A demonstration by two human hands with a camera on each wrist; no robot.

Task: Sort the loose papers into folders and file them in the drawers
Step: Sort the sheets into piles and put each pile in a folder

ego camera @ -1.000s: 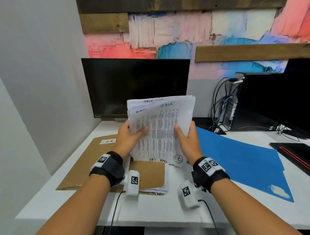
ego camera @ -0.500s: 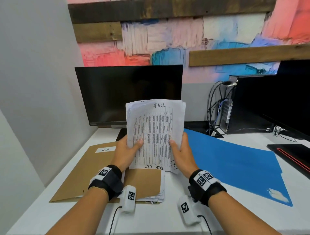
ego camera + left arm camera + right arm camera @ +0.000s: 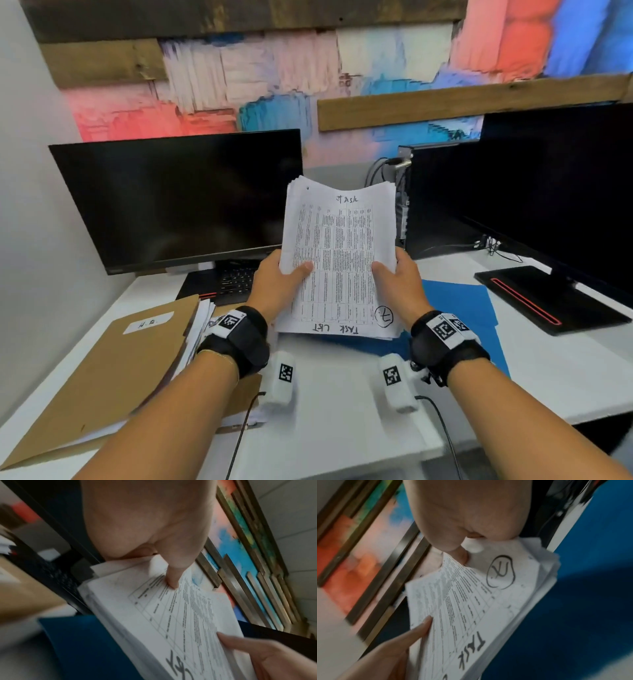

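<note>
Head view shows your left hand (image 3: pixel 277 281) and right hand (image 3: pixel 399 279) now pinching the squared paper stack (image 3: pixel 339 260) over the blue folder (image 3: pixel 459 308), ready for filing.

Office desk (image 3: pixel 335 404), two dark monitors (image 3: pixel 178 198), keyboard (image 3: pixel 236 279), paper folders (image 3: pixel 113 370)

The stack of papers (image 3: pixel 339 260) is a thick white bundle standing nearly upright above the desk, edges a bit uneven. The top sheet is a printed table full of tiny text, with "Task" handwritten along one end, "TASK LIST" along the other, and a circled scribble in one corner. Right under its lower edge lies the blue folder (image 3: pixel 462 308), flat on the desk. Off to the left is the brown folder (image 3: pixel 113 370) with a small white label, closed but stuffed, white sheets poking out of its side.
</note>
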